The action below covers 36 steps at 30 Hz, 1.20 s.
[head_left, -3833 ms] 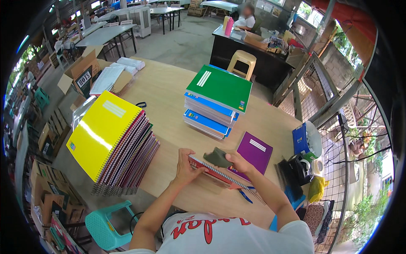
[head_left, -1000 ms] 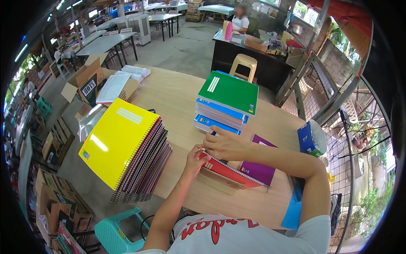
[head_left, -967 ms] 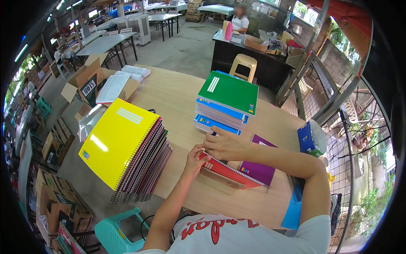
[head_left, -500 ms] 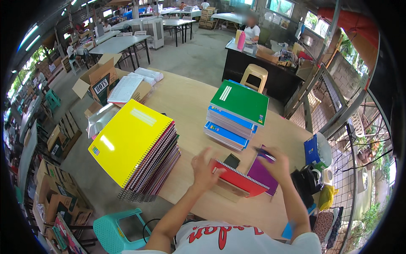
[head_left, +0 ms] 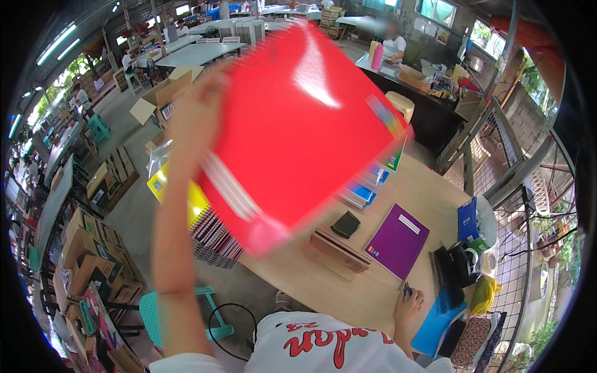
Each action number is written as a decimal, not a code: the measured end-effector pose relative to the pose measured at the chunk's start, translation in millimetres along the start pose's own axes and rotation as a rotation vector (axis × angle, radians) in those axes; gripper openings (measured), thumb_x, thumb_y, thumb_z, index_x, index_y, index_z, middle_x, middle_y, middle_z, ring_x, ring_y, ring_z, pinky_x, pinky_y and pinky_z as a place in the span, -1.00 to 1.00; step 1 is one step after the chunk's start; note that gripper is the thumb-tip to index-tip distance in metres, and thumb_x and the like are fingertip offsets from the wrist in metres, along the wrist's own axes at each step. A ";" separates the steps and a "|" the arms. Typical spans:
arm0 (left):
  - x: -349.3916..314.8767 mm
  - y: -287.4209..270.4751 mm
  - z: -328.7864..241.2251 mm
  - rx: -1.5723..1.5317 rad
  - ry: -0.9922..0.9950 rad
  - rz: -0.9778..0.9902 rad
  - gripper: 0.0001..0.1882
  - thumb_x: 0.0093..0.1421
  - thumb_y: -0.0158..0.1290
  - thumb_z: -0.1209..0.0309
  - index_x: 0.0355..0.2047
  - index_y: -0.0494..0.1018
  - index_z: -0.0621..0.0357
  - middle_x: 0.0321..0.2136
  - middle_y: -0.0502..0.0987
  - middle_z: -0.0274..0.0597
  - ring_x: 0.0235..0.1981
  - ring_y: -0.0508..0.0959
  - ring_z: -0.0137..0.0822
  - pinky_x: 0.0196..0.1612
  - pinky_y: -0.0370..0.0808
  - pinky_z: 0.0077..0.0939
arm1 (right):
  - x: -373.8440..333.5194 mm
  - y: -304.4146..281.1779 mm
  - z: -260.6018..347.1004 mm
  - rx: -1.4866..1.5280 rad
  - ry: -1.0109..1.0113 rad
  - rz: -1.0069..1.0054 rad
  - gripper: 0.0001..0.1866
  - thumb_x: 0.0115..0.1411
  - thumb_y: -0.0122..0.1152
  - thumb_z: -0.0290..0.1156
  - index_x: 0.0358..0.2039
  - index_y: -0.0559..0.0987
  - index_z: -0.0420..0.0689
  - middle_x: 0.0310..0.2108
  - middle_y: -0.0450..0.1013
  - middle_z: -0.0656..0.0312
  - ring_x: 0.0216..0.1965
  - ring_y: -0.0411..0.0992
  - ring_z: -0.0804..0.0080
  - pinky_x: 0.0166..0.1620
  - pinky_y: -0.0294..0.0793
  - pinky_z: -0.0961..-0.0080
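Note:
My left hand (head_left: 202, 102), blurred, is raised high over the table and grips a red spiral notebook (head_left: 280, 124) by its coiled edge. The notebook hides much of the tabletop behind it. My right hand (head_left: 408, 306) rests by the table's near right edge, fingers closed around a small dark tool (head_left: 407, 290); its kind is unclear. Just beyond that hand lies a purple spiral notebook (head_left: 401, 242). A brown wooden block stand (head_left: 339, 252) and a small black block-like object (head_left: 346, 224) sit left of it.
A tall stack of spiral notebooks with a yellow cover (head_left: 193, 202) stands at left, partly hidden. Blue-covered notebooks (head_left: 367, 186) are stacked behind the red one. Black coils (head_left: 446, 273) and a blue sheet (head_left: 438, 326) lie at the right edge. A teal stool (head_left: 152, 320) stands below.
My left hand has lifted the red notebook off the wooden stand, up and to the left. My right hand has moved from the notebook down toward the near edge, still with the dark tool.

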State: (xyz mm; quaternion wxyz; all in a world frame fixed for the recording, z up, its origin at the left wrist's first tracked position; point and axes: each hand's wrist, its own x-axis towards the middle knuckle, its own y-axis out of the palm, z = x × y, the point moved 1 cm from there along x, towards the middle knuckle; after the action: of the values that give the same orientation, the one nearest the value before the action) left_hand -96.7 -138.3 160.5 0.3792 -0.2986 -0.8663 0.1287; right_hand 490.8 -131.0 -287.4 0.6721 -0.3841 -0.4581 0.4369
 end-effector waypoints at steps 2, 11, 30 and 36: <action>33.0 -59.1 32.6 -0.110 -0.026 0.055 -0.59 0.47 -0.15 0.21 0.17 0.48 0.11 -0.12 0.65 -0.14 -0.17 0.60 -0.40 -0.03 0.52 -0.48 | -0.8 5.7 1.0 0.034 -0.039 -0.043 -0.51 0.04 0.40 -0.35 0.01 0.50 -0.10 0.04 0.36 0.10 0.07 0.33 0.01 0.07 0.34 0.06; -22.6 -61.7 233.9 0.808 -0.247 0.241 -0.58 0.40 -0.10 0.10 0.09 0.55 0.01 -0.05 0.62 -0.04 -0.04 0.59 0.03 0.13 0.45 -0.19 | 7.1 5.5 -3.0 0.010 -0.056 -0.041 -0.54 0.07 0.38 -0.33 -0.01 0.50 -0.10 0.03 0.36 0.08 0.06 0.34 -0.02 0.02 0.37 0.04; -44.8 -29.3 45.8 0.315 0.327 -0.151 -0.51 0.28 0.11 0.30 0.22 0.39 0.01 0.09 0.46 0.02 0.09 0.48 -0.03 0.11 0.43 -0.15 | 6.7 -0.2 -1.4 -0.013 -0.053 -0.010 -0.52 0.09 0.38 -0.24 0.01 0.51 -0.09 0.03 0.35 0.08 0.08 0.31 0.02 0.05 0.36 0.07; -39.5 160.9 10.1 -0.277 0.118 0.400 -0.64 0.27 0.15 0.25 -0.04 0.56 0.25 -0.15 0.63 0.00 -0.17 0.65 -0.24 -0.16 0.57 -0.37 | 31.2 2.9 1.2 -0.037 0.071 0.035 -0.50 0.07 0.40 -0.22 0.01 0.52 -0.11 0.05 0.34 0.07 0.11 0.29 0.01 0.09 0.32 0.08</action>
State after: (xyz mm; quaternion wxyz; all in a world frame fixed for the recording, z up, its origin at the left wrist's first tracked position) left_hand -15.4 -35.7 58.4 0.3514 -0.5201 -0.7759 0.0633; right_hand 495.2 -100.6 -281.0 0.6730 -0.4197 -0.4353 0.4260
